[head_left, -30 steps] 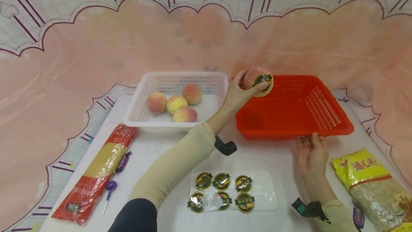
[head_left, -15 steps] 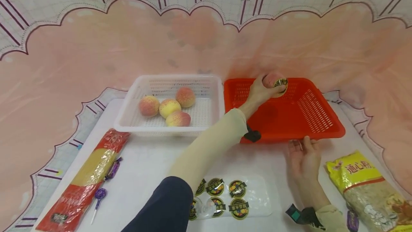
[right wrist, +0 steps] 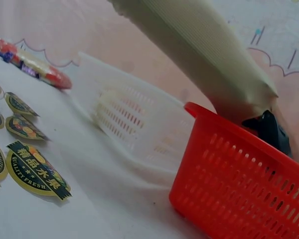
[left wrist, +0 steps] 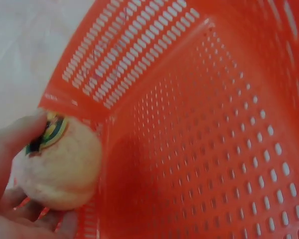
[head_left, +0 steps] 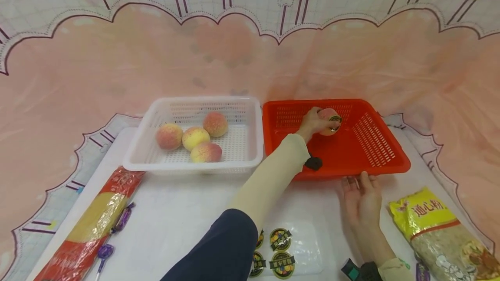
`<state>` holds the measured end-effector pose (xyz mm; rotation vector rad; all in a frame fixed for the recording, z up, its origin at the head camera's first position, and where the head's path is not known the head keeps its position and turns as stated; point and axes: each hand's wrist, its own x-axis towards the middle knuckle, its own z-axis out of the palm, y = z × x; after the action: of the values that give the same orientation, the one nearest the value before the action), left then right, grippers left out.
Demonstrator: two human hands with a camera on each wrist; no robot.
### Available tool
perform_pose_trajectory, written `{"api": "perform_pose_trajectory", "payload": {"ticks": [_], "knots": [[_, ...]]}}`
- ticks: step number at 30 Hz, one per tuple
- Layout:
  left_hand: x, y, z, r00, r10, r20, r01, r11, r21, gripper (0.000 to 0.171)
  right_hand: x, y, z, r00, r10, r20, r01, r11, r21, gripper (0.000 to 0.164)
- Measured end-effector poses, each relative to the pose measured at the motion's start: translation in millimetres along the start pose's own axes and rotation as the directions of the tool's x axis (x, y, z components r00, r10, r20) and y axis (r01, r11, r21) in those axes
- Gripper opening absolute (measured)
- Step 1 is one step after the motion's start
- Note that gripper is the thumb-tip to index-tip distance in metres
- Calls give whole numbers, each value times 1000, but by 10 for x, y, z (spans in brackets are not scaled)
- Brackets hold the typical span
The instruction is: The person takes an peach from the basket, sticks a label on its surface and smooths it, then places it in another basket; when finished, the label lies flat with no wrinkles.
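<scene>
My left hand holds a peach inside the red basket, thumb over a round black-and-gold sticker on the fruit. In the left wrist view the peach hangs by a slotted side wall, fingers curled beneath it. Palm turned up, my right hand has its fingertips right at the red basket's front rim and grips nothing. The right wrist view shows the basket's outer side but not that hand. To the left stands a white basket with several peaches.
A sheet of stickers lies at the front, partly hidden by the left sleeve. A red-and-yellow packet, wrapped candy and a lollipop lie left. A yellow-topped bag lies right, with a purple candy beside it.
My left hand has carried the stickered peach from above the red basket's left rim rightward and down into the basket. The right hand stays at the front rim. The head view has shifted slightly.
</scene>
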<state>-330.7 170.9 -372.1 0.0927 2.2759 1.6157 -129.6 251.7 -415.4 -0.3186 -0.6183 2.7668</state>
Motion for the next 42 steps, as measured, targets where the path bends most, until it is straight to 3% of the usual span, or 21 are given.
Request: {"api": "perform_pose_trajectory", "payload": {"ticks": [6, 13, 17, 21, 28, 33, 37, 40, 42], "knots": [[-81, -166, -107, 998, -42, 45, 39, 997, 68, 67, -69, 63, 29, 1000, 6, -2, -6, 1000, -20, 45], [-153, -158, -234, 995, -19, 96, 19, 1000, -2, 71, -75, 109, 56, 998, 22, 55, -21, 1000, -18, 43], [-192, -113, -357, 993, 6, 121, -27, 984, 177, 76, -55, 136, 60, 997, 36, 63, -36, 999, 9, 47], [-281, -39, -499, 983, 102, 153, -142, 949, 281, 75, -29, 163, 39, 997, 57, 54, -60, 996, 63, 50], [-593, 69, -753, 950, 229, 211, -261, 956, 136, 54, 1, 179, 1, 996, 83, 23, -84, 993, 87, 50], [-961, 99, -977, 928, 288, 236, -293, 956, -16, 41, 22, 147, -12, 997, 72, 6, -73, 990, 120, 46], [-1333, 42, -1114, 891, 371, 262, -357, 929, -101, 36, 27, 65, -26, 998, 17, -54, -10, 993, 116, 43], [-1563, -115, -1196, 856, 435, 279, -413, 900, -136, 33, 24, 11, -39, 996, -38, -87, 48, 993, 109, 35], [-1678, -255, -1253, 842, 463, 276, -430, 886, -172, 32, 18, -5, -38, 992, -75, -100, 85, 991, 104, 28]]}}
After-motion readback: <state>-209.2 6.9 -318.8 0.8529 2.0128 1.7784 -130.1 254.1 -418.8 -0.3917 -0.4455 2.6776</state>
